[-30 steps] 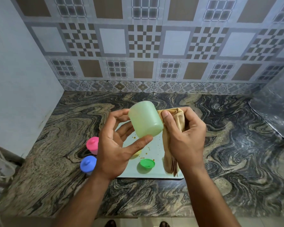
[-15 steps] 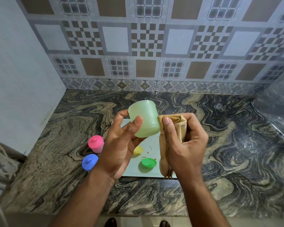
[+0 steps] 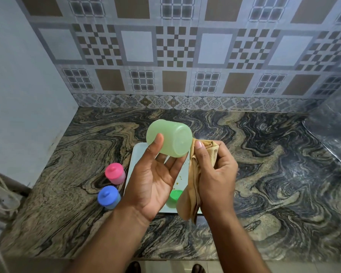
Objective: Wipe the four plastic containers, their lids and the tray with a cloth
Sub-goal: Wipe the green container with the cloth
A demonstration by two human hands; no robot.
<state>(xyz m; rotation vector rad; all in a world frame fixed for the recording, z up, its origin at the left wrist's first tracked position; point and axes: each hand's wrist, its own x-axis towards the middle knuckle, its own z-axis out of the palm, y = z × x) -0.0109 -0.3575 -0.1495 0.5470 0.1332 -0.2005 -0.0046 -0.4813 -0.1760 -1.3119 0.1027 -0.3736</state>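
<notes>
My left hand [image 3: 154,184] grips the green tub [image 3: 168,139] above the tray [image 3: 135,160] on the bench [image 3: 264,174]. My right hand [image 3: 215,170] clutches the cloth [image 3: 193,186], touching the tub's side.

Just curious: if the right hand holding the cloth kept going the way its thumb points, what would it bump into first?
Probably the green container held by the left hand. The right hand and its cloth sit just beside its base, though depth is hard to judge.
</notes>
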